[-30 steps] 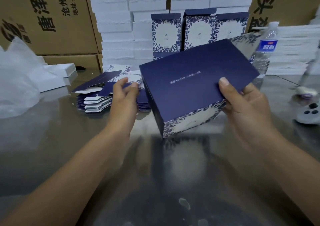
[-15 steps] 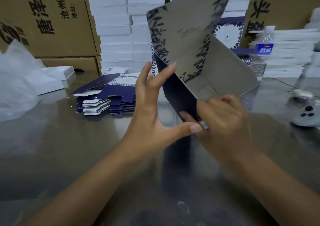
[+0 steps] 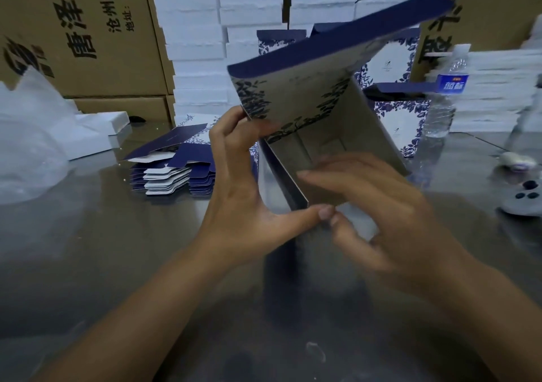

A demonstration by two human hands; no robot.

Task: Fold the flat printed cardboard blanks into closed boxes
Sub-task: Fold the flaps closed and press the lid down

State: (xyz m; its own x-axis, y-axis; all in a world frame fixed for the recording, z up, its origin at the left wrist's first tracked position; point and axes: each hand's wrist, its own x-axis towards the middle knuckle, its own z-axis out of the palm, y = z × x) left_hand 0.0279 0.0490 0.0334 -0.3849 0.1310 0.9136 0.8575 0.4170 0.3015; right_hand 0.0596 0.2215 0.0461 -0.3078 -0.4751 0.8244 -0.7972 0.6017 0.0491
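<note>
The half-formed box (image 3: 308, 103) is gripped above the table (image 3: 88, 249) by the left hand (image 3: 243, 205); its near flap (image 3: 356, 220), pinched by the right hand (image 3: 381, 214), should be creased squarely, then tucked.

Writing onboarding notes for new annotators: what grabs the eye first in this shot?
The half-folded box, navy with a leaf print and its open end toward the camera, fills centre frame. The left hand holds its left edge and the right hand grips a flap at its near end. Next comes the stack of flat blanks on the table to the left, then the wall of white boxes behind.
</note>
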